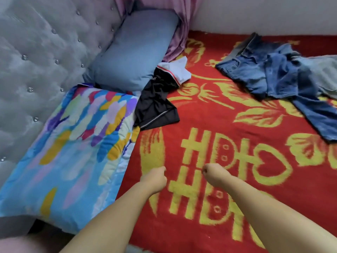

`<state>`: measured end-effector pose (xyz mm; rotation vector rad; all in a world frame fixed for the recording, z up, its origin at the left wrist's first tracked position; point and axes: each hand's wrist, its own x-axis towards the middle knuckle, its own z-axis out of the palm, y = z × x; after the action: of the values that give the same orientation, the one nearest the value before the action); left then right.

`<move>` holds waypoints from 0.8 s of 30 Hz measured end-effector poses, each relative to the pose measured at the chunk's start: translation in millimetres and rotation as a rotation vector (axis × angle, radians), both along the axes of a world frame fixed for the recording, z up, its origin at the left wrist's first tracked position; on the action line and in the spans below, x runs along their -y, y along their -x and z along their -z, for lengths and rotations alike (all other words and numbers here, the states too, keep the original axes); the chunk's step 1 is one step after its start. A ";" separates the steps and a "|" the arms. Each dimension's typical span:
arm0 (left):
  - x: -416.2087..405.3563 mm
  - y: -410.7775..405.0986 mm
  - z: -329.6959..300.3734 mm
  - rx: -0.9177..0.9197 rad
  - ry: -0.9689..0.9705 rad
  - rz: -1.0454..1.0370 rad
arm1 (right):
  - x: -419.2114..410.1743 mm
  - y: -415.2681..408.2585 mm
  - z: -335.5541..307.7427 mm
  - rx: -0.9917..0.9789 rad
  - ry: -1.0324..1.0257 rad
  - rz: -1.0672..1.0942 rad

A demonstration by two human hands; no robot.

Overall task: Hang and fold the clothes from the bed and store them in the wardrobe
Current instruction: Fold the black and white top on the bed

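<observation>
A black garment (155,105) lies crumpled on the bed beside the pillows, with a white piece with red trim (179,71) on its far end. Blue jeans (269,77) lie in a heap at the far right of the bed, next to a lighter denim piece (321,70). My left hand (156,177) and my right hand (212,173) reach out side by side over the red and yellow blanket (209,125), both curled into fists with nothing in them. Both hands are well short of the clothes.
A colourful patterned pillow (73,143) and a blue pillow (135,50) lean on the grey tufted headboard (36,52) at the left. A pink curtain (178,24) hangs in the far corner against the white wall (264,13).
</observation>
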<state>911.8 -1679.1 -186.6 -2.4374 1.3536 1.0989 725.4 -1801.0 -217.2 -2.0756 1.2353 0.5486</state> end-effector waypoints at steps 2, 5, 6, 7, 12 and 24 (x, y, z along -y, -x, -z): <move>22.5 -17.0 24.1 -0.017 0.007 -0.008 | 22.5 -25.9 27.3 0.002 0.000 -0.016; 55.3 -42.5 64.9 -0.018 0.028 0.014 | 45.3 -62.9 73.3 0.034 0.053 0.010; 59.2 -45.2 69.7 -0.003 0.045 0.033 | 45.2 -67.9 80.1 0.057 0.110 0.023; 74.9 -58.3 85.0 0.021 0.071 0.056 | 54.5 -81.4 98.5 0.084 0.179 0.029; 157.8 -122.4 151.0 0.245 0.206 0.154 | 79.2 -116.1 183.9 0.178 0.452 0.005; 269.3 -200.3 200.0 0.297 0.364 -0.079 | 72.4 -121.0 227.6 0.282 0.780 0.006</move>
<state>1112.1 -1948.4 -386.5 -2.7848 1.4714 0.5040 846.4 -1873.4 -444.7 -2.6451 1.4152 -0.2908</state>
